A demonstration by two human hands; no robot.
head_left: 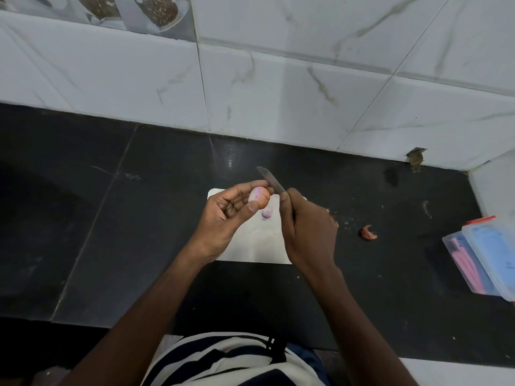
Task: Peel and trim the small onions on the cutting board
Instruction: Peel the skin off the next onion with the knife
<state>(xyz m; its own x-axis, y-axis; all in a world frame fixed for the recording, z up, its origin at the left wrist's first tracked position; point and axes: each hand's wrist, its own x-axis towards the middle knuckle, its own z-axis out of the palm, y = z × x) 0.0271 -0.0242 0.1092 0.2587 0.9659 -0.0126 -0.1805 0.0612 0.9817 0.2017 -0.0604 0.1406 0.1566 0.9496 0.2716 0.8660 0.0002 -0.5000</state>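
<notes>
Nearest to us is our striped shirt (223, 360) at the bottom edge, with both forearms reaching away over the black counter (83, 218). Moving from the left, our left hand (223, 215) is curled around a small onion (259, 196), pinching it between thumb and fingertips and holding it up just above the white cutting board (250, 246). Part of the onion shows pale purple flesh while the rest looks brownish, so we judge the skin to be only partly off. Below it, lying on the board, is a small purple piece (266, 213), likely a trimmed end. Next comes the knife (271, 181), its blade slanting up and away with its lower part right beside the onion; whether the edge touches it we cannot tell. Our right hand (309, 232) is wrapped firmly around the handle, which is hidden inside the fist. Further right, a curl of peel (369, 233) and a few crumbs lie on the counter, and a clear plastic box (485, 260) sits at the far right. We expect the onion to be light and firm, slick where bared, its dry skin brittle. Pinching it across the middle, with both ends left free for the blade, seems the safest hold.
</notes>
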